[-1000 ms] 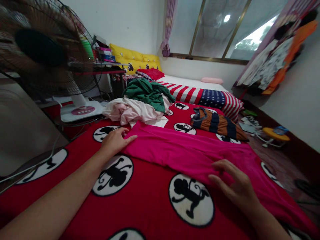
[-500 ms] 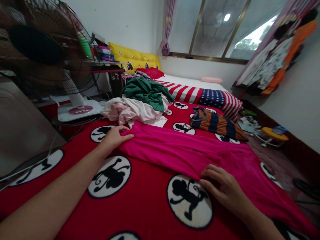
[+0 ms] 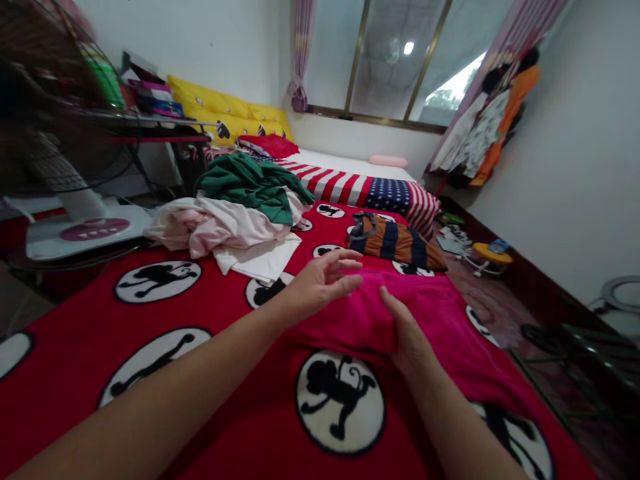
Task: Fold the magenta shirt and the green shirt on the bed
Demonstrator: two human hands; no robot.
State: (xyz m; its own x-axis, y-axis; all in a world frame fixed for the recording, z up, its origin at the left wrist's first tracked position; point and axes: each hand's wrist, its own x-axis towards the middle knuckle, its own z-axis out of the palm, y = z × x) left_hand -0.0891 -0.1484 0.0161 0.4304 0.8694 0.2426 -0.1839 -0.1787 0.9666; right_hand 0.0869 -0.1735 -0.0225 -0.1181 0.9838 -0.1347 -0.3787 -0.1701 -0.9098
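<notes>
A bright pink garment (image 3: 440,320) lies across the red blanket, its left part doubled over on itself. My left hand (image 3: 325,283) is just above its folded far edge, fingers bent and thumb apart, with no cloth visible between them. At the near side of the fold, my right hand (image 3: 411,337) has its thumb on top of the pink cloth. Its fingers are tucked under the cloth and mostly hidden. Beyond my hands lies a folded brown and navy striped shirt (image 3: 400,241).
A heap of clothes holds a green cloth (image 3: 250,187) and a pale pink one (image 3: 215,227). On the left stands a fan (image 3: 95,220). Behind is a second bed with a striped, starred cover (image 3: 345,190). A yellow stool (image 3: 493,255) and a dark chair (image 3: 595,360) are on the right.
My left hand has moved right from the garment's left end, and that end now lies folded over. My right hand has turned, thumb up. The view has shifted right.
</notes>
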